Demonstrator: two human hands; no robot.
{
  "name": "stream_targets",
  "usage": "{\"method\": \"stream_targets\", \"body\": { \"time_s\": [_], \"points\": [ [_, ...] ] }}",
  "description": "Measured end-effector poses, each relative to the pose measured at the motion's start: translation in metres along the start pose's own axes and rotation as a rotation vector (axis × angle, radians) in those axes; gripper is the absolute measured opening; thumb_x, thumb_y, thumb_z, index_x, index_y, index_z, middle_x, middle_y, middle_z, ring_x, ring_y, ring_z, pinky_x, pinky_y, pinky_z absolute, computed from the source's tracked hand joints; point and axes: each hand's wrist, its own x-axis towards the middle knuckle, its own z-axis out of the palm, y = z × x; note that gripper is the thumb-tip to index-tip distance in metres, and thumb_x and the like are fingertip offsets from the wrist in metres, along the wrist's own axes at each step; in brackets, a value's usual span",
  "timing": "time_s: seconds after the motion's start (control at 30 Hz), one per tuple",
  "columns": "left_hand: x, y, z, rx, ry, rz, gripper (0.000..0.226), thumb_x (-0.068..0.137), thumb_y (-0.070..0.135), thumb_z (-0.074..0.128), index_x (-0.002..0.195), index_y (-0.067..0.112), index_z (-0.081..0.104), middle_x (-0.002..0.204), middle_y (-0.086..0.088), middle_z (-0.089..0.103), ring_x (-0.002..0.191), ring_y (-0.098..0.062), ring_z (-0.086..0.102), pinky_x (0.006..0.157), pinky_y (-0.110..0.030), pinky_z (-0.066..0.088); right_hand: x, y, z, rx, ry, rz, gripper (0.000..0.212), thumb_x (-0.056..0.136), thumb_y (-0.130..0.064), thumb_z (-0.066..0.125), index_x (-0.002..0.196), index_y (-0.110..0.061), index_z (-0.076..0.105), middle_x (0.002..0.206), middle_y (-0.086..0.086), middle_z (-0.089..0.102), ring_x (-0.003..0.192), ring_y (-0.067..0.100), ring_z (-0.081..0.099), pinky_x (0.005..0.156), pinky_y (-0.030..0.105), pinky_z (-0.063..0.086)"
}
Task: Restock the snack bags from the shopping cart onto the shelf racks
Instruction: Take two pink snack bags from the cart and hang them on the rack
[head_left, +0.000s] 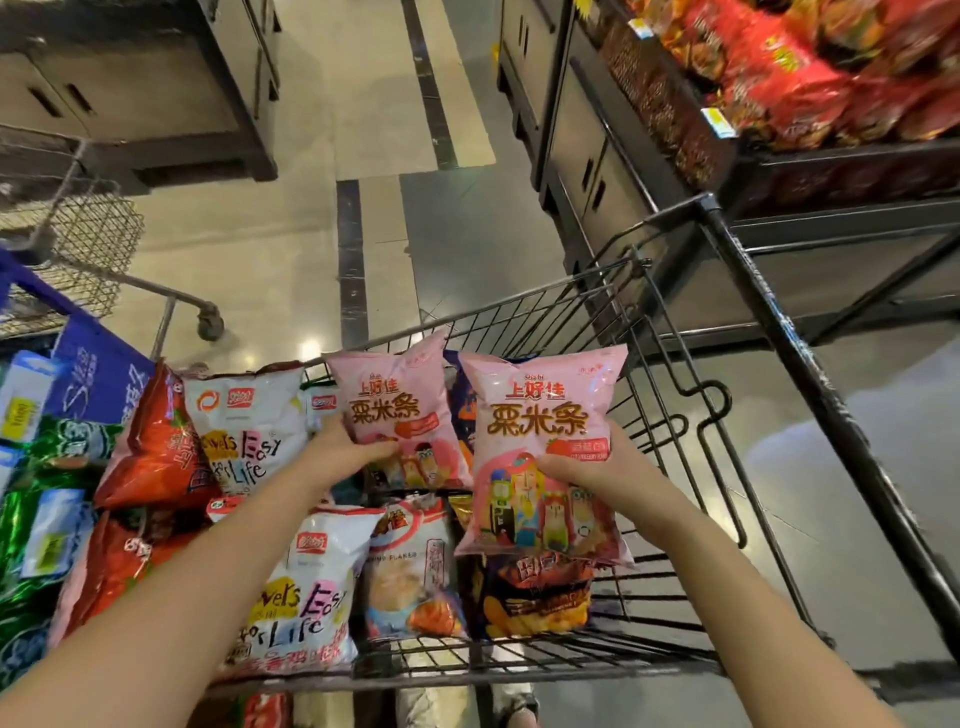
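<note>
Two pink snack bags with brown lettering are held up over the black wire shopping cart (670, 364). My left hand (343, 452) grips the left pink bag (400, 405) by its lower left side. My right hand (597, 470) grips the right pink bag (540, 415), which is nearer the camera and partly covers the left one. Below them the cart holds white bags (306, 592), red bags (150, 447), a pale bag (410, 566) and a dark orange-and-black bag (540, 597). The shelf rack (852, 166) at upper right carries red snack bags (789, 78).
A black upright post (810, 374) of the rack runs along the cart's right side. A second, grey wire cart (88, 244) stands at left, with blue and green packs (57, 431) beside it. Grey cabinets (140, 88) flank the tiled aisle floor (395, 104).
</note>
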Motion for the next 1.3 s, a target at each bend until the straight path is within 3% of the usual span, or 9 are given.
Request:
{"method": "stream_targets", "body": {
  "time_s": [0.1,0.23,0.43,0.73,0.87,0.97,1.07,1.2,1.3],
  "points": [
    [0.019,-0.008,0.003,-0.033,-0.013,0.006,0.069,0.078,0.02,0.089,0.137,0.017,0.053,0.13,0.0,0.067,0.124,-0.021,0.06,0.109,-0.044,0.046,0.01,0.004,-0.01,0.01,0.024,0.013,0.045,0.086,-0.025,0.084,0.126,-0.024,0.064,0.117,0.0,0.077,0.106,0.02,0.075,0.096,0.048,0.059],
    [0.042,-0.021,0.007,-0.097,-0.09,0.002,0.08,0.061,0.043,0.093,0.131,0.024,0.061,0.127,0.002,0.072,0.122,-0.02,0.063,0.112,-0.05,0.046,0.02,0.011,-0.017,0.013,0.052,0.038,0.046,0.084,-0.027,0.085,0.125,-0.026,0.064,0.115,-0.003,0.077,0.103,0.018,0.076,0.093,0.047,0.061],
    [0.047,-0.019,0.01,-0.254,-0.09,-0.022,0.087,0.047,0.043,0.102,0.125,0.026,0.067,0.118,0.002,0.077,0.113,-0.02,0.07,0.101,-0.047,0.055,0.028,0.016,-0.019,0.07,0.09,0.065,0.05,0.083,-0.025,0.085,0.128,-0.024,0.062,0.114,0.0,0.078,0.102,0.021,0.076,0.092,0.048,0.061],
    [0.013,0.01,0.012,-0.406,-0.095,0.042,0.074,0.057,0.03,0.098,0.122,0.024,0.064,0.112,-0.003,0.078,0.102,-0.024,0.076,0.095,-0.05,0.059,0.022,-0.006,-0.02,0.104,0.128,0.029,0.056,0.08,-0.026,0.087,0.129,-0.026,0.06,0.115,0.001,0.077,0.103,0.023,0.076,0.094,0.051,0.06],
    [-0.01,0.027,-0.004,-0.432,-0.102,0.135,0.112,0.038,0.046,0.104,0.137,0.021,0.057,0.122,-0.003,0.076,0.11,-0.024,0.074,0.099,-0.05,0.057,0.012,-0.025,-0.027,0.112,0.169,-0.007,0.067,0.075,-0.034,0.092,0.133,-0.028,0.058,0.118,0.0,0.076,0.105,0.023,0.076,0.094,0.052,0.06],
    [-0.034,0.037,-0.019,-0.441,-0.101,0.174,0.119,0.032,0.053,0.103,0.138,0.024,0.057,0.122,-0.001,0.076,0.11,-0.022,0.074,0.1,-0.048,0.057,0.002,-0.043,-0.028,0.127,0.146,-0.039,0.077,0.071,-0.04,0.094,0.136,-0.029,0.055,0.122,0.003,0.075,0.108,0.027,0.075,0.095,0.054,0.058],
    [-0.06,0.043,-0.037,-0.464,-0.065,0.212,0.12,0.038,0.051,0.104,0.142,0.025,0.051,0.127,-0.003,0.073,0.113,-0.023,0.072,0.101,-0.051,0.056,-0.01,-0.068,-0.023,0.105,0.061,-0.102,0.055,0.086,-0.026,0.083,0.134,-0.024,0.057,0.122,0.006,0.075,0.109,0.029,0.074,0.097,0.054,0.057],
    [-0.098,0.047,-0.064,-0.496,-0.005,0.277,0.096,0.051,0.039,0.102,0.134,0.028,0.055,0.12,0.001,0.076,0.105,-0.017,0.075,0.091,-0.039,0.06,-0.028,-0.102,-0.008,0.088,-0.01,-0.169,0.041,0.094,-0.017,0.07,0.133,-0.021,0.058,0.123,0.009,0.074,0.111,0.031,0.073,0.1,0.055,0.055],
    [-0.127,0.046,-0.084,-0.517,0.05,0.328,0.122,0.03,0.051,0.104,0.137,0.027,0.052,0.12,0.002,0.076,0.105,-0.016,0.075,0.084,-0.034,0.062,-0.035,-0.119,0.006,0.092,-0.047,-0.196,0.045,0.095,-0.022,0.068,0.138,-0.018,0.056,0.127,0.012,0.072,0.115,0.036,0.071,0.104,0.057,0.052]
  ]
}}
